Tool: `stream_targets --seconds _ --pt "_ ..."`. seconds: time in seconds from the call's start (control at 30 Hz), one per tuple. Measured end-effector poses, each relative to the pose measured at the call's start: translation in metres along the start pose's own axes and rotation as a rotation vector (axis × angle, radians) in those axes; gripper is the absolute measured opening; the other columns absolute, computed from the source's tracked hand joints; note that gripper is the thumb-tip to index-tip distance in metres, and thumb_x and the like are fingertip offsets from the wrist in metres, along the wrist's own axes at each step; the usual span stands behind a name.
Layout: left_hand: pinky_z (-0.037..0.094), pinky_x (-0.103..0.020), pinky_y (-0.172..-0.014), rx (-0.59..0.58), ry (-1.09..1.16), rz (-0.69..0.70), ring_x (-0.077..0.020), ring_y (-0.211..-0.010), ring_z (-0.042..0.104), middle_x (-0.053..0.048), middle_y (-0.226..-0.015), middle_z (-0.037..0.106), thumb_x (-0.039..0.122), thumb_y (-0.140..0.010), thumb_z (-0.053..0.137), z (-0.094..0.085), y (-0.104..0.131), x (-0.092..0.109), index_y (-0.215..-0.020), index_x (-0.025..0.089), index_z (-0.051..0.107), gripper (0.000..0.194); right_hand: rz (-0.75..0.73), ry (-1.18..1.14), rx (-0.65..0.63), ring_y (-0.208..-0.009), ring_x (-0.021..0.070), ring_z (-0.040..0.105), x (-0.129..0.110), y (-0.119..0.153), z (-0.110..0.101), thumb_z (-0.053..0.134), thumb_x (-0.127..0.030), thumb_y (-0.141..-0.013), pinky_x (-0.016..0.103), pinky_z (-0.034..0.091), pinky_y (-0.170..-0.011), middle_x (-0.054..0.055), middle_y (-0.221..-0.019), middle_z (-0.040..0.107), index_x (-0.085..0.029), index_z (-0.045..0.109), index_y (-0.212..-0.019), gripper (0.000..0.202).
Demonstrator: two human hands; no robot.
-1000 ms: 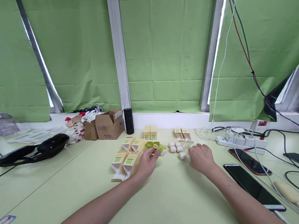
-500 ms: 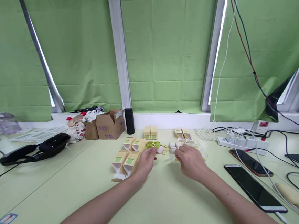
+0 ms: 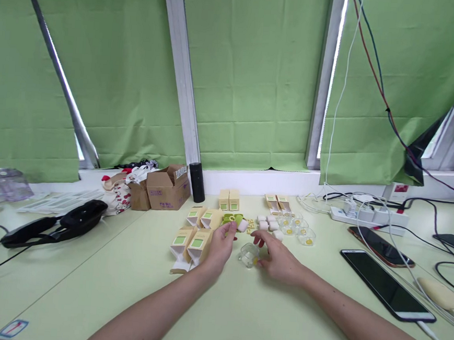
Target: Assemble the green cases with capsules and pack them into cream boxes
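Observation:
My left hand (image 3: 222,244) is closed on a small white and green item (image 3: 241,225), beside the green pieces (image 3: 228,219). My right hand (image 3: 276,255) has its thumb and fingers around the right edge of a clear plastic container (image 3: 248,255) with a yellow spot, low over the table. Behind it lie several whitish blocks (image 3: 267,223), small yellow pieces (image 3: 250,225) and more clear containers (image 3: 294,226) with yellow centres. Open cream boxes (image 3: 199,244) with green labels stand left of my left hand.
Two cream boxes (image 3: 229,199) and two open ones (image 3: 277,204) stand further back. A black cylinder (image 3: 196,183) and cardboard box (image 3: 168,187) are behind left. Phones (image 3: 387,283), cables and a power strip (image 3: 368,218) lie right; a black headset (image 3: 57,225) lies left.
My right hand has moved from the whitish blocks toward me and left, and a clear container now shows at its fingertips. The blocks and clear containers behind are uncovered. My left hand has barely moved.

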State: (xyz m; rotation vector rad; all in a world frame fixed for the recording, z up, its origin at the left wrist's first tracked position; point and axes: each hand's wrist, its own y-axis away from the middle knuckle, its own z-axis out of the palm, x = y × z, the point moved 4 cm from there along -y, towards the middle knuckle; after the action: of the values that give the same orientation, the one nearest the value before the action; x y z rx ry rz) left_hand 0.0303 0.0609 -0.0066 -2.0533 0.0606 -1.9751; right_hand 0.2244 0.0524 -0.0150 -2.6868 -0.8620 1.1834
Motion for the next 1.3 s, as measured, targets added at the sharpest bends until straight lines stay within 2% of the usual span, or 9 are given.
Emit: stream_targets --seconds 0.1,0.17,0.33,0.43,0.57,0.67,0.8,1.1,1.3 --pt "0.052 -0.036 -0.091 0.008 -0.013 -0.023 -0.0299 -0.105 0.069 -0.015 -0.116 0.077 0.084 -0.08 0.066 0.0 0.001 0.0 -0.103 0.015 0.077 0.074 0.036 -0.192 -0.042 -0.125 0.0299 0.062 0.012 -0.004 0.011 0.075 -0.007 -0.069 0.044 0.048 -0.104 0.012 -0.136 0.067 -0.021 0.057 -0.136 0.071" --pt "0.052 -0.036 -0.091 0.001 -0.019 -0.025 -0.0296 -0.104 0.069 -0.015 -0.116 0.077 0.084 -0.081 0.065 0.001 0.002 0.001 -0.104 0.015 0.076 0.074 0.042 -0.253 -0.055 -0.124 0.0307 0.063 0.017 -0.006 0.017 0.075 -0.008 -0.067 0.045 0.048 -0.105 0.012 -0.133 0.068 -0.021 0.061 -0.131 0.066" --pt "0.052 -0.035 -0.091 0.018 -0.03 -0.029 -0.0291 -0.103 0.07 -0.015 -0.116 0.077 0.082 -0.082 0.066 0.0 0.003 0.002 -0.104 0.015 0.077 0.072 0.048 -0.383 -0.063 -0.112 0.029 0.066 0.021 -0.009 0.02 0.078 -0.011 -0.065 0.042 0.051 -0.096 0.008 -0.122 0.073 -0.022 0.067 -0.115 0.052" --pt "0.052 -0.035 -0.091 0.021 -0.028 -0.031 -0.0286 -0.103 0.07 -0.015 -0.117 0.077 0.082 -0.083 0.065 -0.001 0.003 0.003 -0.104 0.015 0.076 0.071 0.05 -0.512 -0.058 -0.108 0.0274 0.066 0.019 -0.012 0.016 0.083 -0.017 -0.065 0.039 0.05 -0.093 0.007 -0.117 0.075 -0.021 0.068 -0.112 0.05" --pt "0.052 -0.035 -0.087 0.02 -0.032 -0.016 -0.0279 -0.096 0.07 -0.015 -0.111 0.078 0.087 -0.082 0.062 -0.002 0.001 0.004 -0.102 0.015 0.076 0.076 0.049 -0.836 -0.076 -0.1 0.0245 0.067 0.011 -0.013 0.012 0.092 -0.037 -0.069 0.036 0.052 -0.083 0.007 -0.111 0.074 -0.022 0.071 -0.116 0.054" --pt "0.052 -0.036 -0.086 0.027 -0.031 0.005 -0.0277 -0.093 0.069 -0.014 -0.106 0.079 0.088 -0.082 0.06 -0.002 0.001 0.004 -0.101 0.015 0.077 0.077 0.071 -1.074 -0.128 -0.093 0.0224 0.068 0.004 -0.01 0.011 0.09 -0.051 -0.077 0.035 0.054 -0.077 0.008 -0.107 0.074 -0.022 0.074 -0.116 0.052" --pt "0.052 -0.035 -0.084 0.031 -0.024 0.005 -0.0263 -0.09 0.068 -0.013 -0.104 0.079 0.085 -0.083 0.062 -0.002 0.001 0.004 -0.101 0.015 0.077 0.074 0.141 -1.279 -0.136 -0.093 0.0227 0.071 0.005 -0.008 0.012 0.09 -0.053 -0.08 0.033 0.054 -0.074 0.009 -0.103 0.076 -0.019 0.079 -0.103 0.042" --pt "0.051 -0.035 -0.084 0.037 -0.043 -0.029 -0.0273 -0.093 0.069 -0.012 -0.107 0.079 0.085 -0.083 0.062 -0.002 0.003 0.003 -0.101 0.017 0.077 0.073 0.171 -1.332 -0.085 -0.091 0.0246 0.072 0.017 -0.011 0.014 0.088 -0.054 -0.081 0.035 0.057 -0.072 0.01 -0.102 0.078 -0.019 0.079 -0.1 0.041" --pt "0.052 -0.035 -0.083 0.026 -0.044 -0.011 -0.027 -0.091 0.069 -0.013 -0.108 0.079 0.086 -0.083 0.061 -0.001 0.003 0.004 -0.102 0.016 0.078 0.074 0.095 -1.301 -0.065 -0.095 0.0253 0.074 0.005 -0.009 0.008 0.088 -0.049 -0.083 0.042 0.06 -0.084 0.009 -0.107 0.076 -0.022 0.076 -0.117 0.045"
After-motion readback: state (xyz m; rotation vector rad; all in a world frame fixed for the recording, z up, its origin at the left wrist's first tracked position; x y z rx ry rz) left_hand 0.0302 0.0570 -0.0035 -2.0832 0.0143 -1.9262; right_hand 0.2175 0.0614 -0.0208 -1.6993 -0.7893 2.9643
